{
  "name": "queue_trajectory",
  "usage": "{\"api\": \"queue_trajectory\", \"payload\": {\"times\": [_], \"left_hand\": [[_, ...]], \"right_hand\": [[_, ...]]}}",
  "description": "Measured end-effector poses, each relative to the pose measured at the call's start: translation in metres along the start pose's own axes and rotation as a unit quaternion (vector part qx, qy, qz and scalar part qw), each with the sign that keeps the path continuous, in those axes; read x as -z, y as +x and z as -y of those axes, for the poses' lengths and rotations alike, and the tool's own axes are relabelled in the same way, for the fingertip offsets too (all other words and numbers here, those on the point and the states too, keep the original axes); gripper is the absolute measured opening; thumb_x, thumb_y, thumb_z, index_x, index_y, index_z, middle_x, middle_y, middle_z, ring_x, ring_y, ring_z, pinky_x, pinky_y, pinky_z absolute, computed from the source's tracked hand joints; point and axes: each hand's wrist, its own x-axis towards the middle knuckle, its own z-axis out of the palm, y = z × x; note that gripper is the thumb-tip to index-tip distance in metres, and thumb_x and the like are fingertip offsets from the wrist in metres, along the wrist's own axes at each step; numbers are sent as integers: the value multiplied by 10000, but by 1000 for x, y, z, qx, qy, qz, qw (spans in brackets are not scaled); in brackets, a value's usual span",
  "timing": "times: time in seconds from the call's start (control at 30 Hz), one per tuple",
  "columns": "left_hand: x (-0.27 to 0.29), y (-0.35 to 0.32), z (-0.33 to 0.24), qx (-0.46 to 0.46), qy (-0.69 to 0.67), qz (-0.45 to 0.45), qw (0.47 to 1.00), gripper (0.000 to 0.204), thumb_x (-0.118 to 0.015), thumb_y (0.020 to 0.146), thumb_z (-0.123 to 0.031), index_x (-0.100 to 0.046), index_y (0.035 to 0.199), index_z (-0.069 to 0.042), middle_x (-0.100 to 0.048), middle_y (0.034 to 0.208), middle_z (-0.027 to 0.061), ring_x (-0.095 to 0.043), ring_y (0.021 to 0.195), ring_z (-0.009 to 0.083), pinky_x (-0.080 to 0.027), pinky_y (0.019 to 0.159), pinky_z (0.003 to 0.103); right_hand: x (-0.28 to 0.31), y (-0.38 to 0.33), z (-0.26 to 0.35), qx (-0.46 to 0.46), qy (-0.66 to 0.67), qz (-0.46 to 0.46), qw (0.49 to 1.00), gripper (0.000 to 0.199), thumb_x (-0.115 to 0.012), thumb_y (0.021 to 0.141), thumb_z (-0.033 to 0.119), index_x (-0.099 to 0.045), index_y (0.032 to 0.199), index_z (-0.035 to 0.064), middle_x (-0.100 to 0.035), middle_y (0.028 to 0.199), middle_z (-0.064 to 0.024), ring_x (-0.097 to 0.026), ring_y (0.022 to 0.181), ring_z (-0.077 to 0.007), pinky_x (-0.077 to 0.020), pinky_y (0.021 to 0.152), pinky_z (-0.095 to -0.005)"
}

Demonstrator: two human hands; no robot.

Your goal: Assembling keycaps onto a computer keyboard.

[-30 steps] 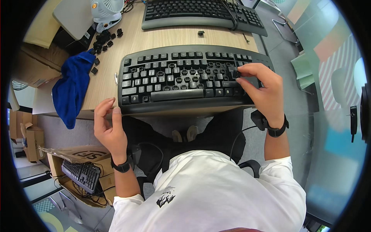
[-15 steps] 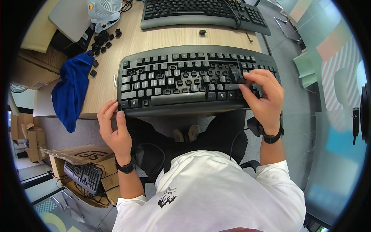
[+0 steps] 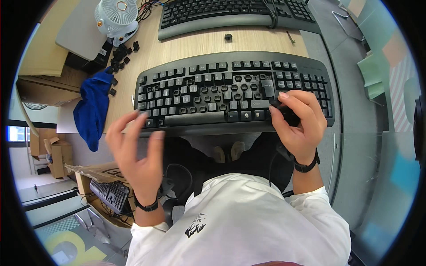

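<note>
A black keyboard (image 3: 233, 95) is lying at the near edge of a light wooden worktop (image 3: 195, 44), its long axis running left to right across the view and its front edge facing the person. Many of its keycaps are missing, leaving small stems and sockets showing among the remaining matte plastic keys. The right hand (image 3: 298, 122) is resting at the keyboard's right front corner, its fingers (image 3: 284, 95) curled and pinching a small dark piece against the lower keys; what the piece is cannot be told. The left hand (image 3: 135, 153) is hanging just before the keyboard's left front corner, blurred, its fingers spread and holding nothing. Both wrists are wearing dark bands. A second black keyboard (image 3: 235, 15) is lying farther back, parallel to the first, with one loose keycap (image 3: 228, 37) between them. At the left, loose black keycaps (image 3: 120, 55) are lying scattered beside a small white round fan (image 3: 116, 15) and a grey flat slab (image 3: 82, 29). A crumpled blue cloth (image 3: 93, 108) is hanging over the worktop's left edge. Below it, cardboard boxes (image 3: 91, 175) are sitting on the floor, one holding another keyboard (image 3: 111, 195). The person's white shirt (image 3: 239, 221) is filling the lower view.
</note>
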Motion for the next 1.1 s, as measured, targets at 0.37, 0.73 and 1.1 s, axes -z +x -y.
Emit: {"api": "queue_trajectory", "payload": {"times": [0.37,0.73,1.1], "left_hand": [[-65,60,-86,-168,15,270,948,426,-902,780,-293,-797,1151,-110,-557,1539,122,-399,1499,400,-241,1200,587],[-67,64,-90,-127,31,287,949,375,-924,749,-279,-767,1034,-92,-583,1506,112,-411,1500,403,-245,1193,618],[-66,64,-89,-147,19,306,941,361,-902,784,-270,-743,1041,-72,-576,1510,100,-409,1499,385,-252,1203,614]], "right_hand": [[11,-5,-3,-24,90,-67,993,460,-849,792,-74,-697,1219,5,-726,1038,-153,-736,858,-245,-617,714,-312],[12,-3,-9,17,150,-67,986,526,-835,799,-105,-649,1276,13,-687,1010,-153,-716,777,-254,-593,616,-319],[15,-4,-10,17,173,-68,982,505,-832,808,-104,-646,1265,7,-690,1032,-159,-724,791,-270,-604,636,-336]]}}
